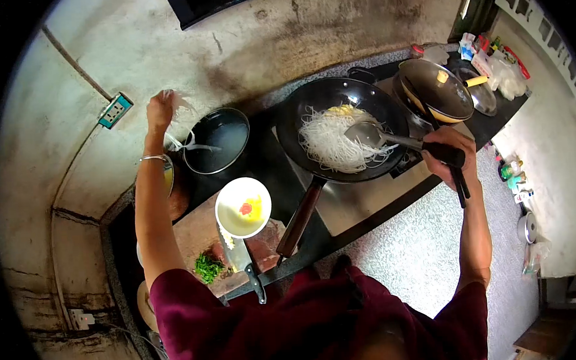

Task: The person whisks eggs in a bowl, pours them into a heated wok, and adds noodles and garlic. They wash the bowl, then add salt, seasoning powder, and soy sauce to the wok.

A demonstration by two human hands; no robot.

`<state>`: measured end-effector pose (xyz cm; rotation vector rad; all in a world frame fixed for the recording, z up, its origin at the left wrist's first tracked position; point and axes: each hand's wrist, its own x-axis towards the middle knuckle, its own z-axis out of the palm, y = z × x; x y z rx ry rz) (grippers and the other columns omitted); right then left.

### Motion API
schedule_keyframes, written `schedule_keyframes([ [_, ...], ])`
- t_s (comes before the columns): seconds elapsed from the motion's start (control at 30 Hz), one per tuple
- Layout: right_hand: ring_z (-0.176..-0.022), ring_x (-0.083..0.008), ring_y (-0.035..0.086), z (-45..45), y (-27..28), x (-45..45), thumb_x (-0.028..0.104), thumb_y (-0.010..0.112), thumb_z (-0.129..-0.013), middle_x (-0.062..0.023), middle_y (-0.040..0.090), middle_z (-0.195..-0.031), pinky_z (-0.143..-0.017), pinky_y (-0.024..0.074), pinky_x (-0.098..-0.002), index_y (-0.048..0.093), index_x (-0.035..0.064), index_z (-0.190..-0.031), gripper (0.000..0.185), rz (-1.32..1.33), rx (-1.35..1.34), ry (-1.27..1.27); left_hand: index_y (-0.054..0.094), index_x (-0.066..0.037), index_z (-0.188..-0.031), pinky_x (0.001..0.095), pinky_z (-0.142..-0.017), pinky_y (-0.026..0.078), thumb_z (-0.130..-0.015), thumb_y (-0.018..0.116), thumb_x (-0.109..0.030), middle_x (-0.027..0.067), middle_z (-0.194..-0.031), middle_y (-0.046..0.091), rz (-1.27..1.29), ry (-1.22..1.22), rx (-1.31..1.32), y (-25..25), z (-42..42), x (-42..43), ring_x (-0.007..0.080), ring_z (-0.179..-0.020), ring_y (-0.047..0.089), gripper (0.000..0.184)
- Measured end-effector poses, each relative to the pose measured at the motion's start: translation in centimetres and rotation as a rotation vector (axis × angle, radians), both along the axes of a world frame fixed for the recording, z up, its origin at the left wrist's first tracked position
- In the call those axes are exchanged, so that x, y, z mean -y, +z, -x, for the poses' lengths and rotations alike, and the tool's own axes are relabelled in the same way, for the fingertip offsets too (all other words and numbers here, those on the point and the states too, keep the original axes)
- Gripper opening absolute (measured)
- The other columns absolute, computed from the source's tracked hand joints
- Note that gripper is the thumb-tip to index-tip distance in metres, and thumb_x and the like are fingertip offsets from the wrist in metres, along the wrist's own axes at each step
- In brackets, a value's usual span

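From my end, my right hand (pixel 453 155) was closed round spatula (pixel 396 139) and chopsticks (pixel 459 187), apparently keeping both ready, with noodles (pixel 328 142) leftward in the wok (pixel 294 105); my left hand's (pixel 160 112) blurred grip I couldn't tell.
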<state>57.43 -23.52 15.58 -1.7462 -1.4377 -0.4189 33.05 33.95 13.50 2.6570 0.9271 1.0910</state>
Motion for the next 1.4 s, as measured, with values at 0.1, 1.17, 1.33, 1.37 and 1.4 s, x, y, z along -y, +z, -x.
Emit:
schedule_keyframes([
  [0.1, -0.066, -0.0196, 0.059, 0.1, 0.1, 0.3, 0.006, 0.072, -0.06, -0.0088, 0.06, -0.074, -0.062, 0.0471, -0.0288, 0.064, 0.0019, -0.082, 0.023, 0.008, -0.011, 0.001, 0.06, -0.001, -0.086, 0.0402, -0.066, 0.045, -0.086, 0.052, -0.034, 0.0238, -0.08, 0.059, 0.049, 0.036, 0.038, -0.3, -0.1, 0.4, 0.0403, -0.078, 0.058, 0.034],
  [1.17, -0.055, -0.008, 0.052, -7.1, -0.1, 1.1, 0.018, 0.069, -0.072, -0.0032, 0.057, -0.061, -0.053, 0.0418, -0.023, 0.064, 0.0029, -0.083, 0.019, -0.253, -0.269, -0.238, 0.037, -0.004, -0.133, 0.0345, -0.098, 0.036, -0.081, 0.063, -0.019, 0.0145, -0.131, 0.044, 0.657, -0.811, -0.56, -6.8, -16.8, 27.6, 0.0264, -0.12, 0.042, 0.06],
  [1.33, -0.054, -0.0125, 0.055, -7.6, 1.1, 0.1, 0.018, 0.068, -0.073, -0.0062, 0.058, -0.06, -0.053, 0.0437, -0.0258, 0.064, 0.0017, -0.08, 0.018, -0.275, -0.205, -0.225, 0.042, -0.001, -0.128, 0.0294, -0.089, 0.045, -0.082, 0.054, 0.002, 0.0133, -0.123, 0.049, 0.856, -0.759, -0.341, -6.1, -13.6, 26.7, 0.022, -0.103, 0.056, 0.048],
  [1.37, -0.053, -0.015, 0.057, -7.5, 1.3, -0.2, 0.019, 0.067, -0.074, -0.0074, 0.058, -0.06, -0.053, 0.0435, -0.0267, 0.063, 0.0022, -0.078, 0.017, -0.284, -0.221, -0.249, 0.047, 0.0, -0.123, 0.0268, -0.076, 0.048, -0.081, 0.052, 0.004, 0.0118, -0.103, 0.055, 1.009, -0.719, -0.066, -5.9, -13.0, 27.5, 0.0174, -0.086, 0.058, 0.042],
  [1.4, -0.053, -0.015, 0.057, -7.8, 1.2, -0.5, 0.019, 0.067, -0.074, -0.0074, 0.058, -0.06, -0.053, 0.0435, -0.0267, 0.063, 0.0022, -0.078, 0.017, -0.28, -0.223, -0.242, 0.051, 0.0, -0.117, 0.0242, -0.063, 0.051, -0.08, 0.05, 0.006, 0.0104, -0.084, 0.061, 1.148, -0.666, 0.216, -5.9, -12.6, 28.1, 0.0127, -0.069, 0.061, 0.037],
])
